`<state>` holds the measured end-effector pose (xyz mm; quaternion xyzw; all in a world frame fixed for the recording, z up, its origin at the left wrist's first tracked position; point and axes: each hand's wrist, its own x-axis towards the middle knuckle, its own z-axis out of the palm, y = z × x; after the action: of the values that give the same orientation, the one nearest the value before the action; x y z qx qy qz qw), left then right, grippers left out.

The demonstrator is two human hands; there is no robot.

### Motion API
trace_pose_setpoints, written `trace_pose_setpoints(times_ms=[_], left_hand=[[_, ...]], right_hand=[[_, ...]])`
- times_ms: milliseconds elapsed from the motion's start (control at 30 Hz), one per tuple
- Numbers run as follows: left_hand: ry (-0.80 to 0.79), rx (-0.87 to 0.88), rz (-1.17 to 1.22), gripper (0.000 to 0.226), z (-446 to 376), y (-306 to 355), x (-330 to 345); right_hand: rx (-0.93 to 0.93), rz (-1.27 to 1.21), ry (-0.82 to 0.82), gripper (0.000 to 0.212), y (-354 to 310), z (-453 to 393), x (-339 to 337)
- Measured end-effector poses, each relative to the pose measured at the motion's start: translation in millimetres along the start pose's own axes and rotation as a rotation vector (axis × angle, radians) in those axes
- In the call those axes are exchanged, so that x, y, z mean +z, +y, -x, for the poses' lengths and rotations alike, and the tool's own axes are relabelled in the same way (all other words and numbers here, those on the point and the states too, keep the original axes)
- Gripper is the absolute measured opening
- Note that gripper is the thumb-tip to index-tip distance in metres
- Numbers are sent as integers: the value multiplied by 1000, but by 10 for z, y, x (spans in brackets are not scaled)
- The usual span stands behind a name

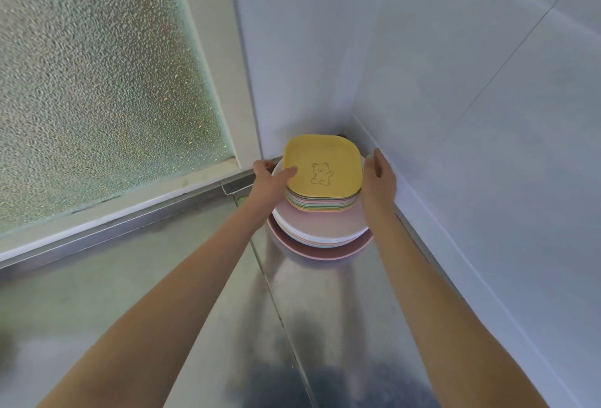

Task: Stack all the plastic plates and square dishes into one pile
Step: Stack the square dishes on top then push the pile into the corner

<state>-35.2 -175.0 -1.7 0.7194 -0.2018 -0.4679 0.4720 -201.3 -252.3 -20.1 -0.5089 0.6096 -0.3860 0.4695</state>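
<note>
One pile stands in the far corner of the steel counter. A yellow square dish (325, 163) with a bear drawing tops several pastel square dishes (320, 204). These rest on white round plates (320, 232) over a larger pink plate (325, 253). My left hand (271, 178) grips the pile's left side, thumb lying on the yellow dish. My right hand (379, 180) presses flat against the pile's right side, fingers pointing up by the wall.
White tiled walls (455, 98) meet right behind the pile. A frosted glass window (97, 82) with a white frame runs along the left. The steel counter (309, 326) stretches toward me, with a seam down its middle.
</note>
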Motion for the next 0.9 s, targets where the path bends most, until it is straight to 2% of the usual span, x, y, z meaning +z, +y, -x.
trace_pose_setpoints(times_ms=[167, 367, 467, 533, 600, 667, 800, 900], left_hand=[[-121, 84, -62, 64, 93, 53, 181], [-45, 156, 56, 68, 299, -120, 325], [4, 105, 104, 51, 258, -69, 279], [34, 104, 38, 48, 167, -2, 200], [-12, 155, -35, 53, 89, 10, 172], [-54, 210, -65, 48, 88, -13, 216], [47, 312, -86, 36, 133, -87, 306], [63, 356, -90, 34, 133, -116, 315]], right_hand=[[-43, 65, -109, 42, 31, 63, 59], [-15, 43, -237, 38, -23, -109, -20], [1, 53, -271, 37, -88, -201, -40], [-34, 64, -264, 39, -128, -202, -39], [-72, 69, -265, 40, -145, -186, -32], [-97, 110, -283, 39, -133, -173, -31], [-83, 112, -274, 38, -75, -198, -72], [-76, 102, -259, 37, -37, -204, -77]])
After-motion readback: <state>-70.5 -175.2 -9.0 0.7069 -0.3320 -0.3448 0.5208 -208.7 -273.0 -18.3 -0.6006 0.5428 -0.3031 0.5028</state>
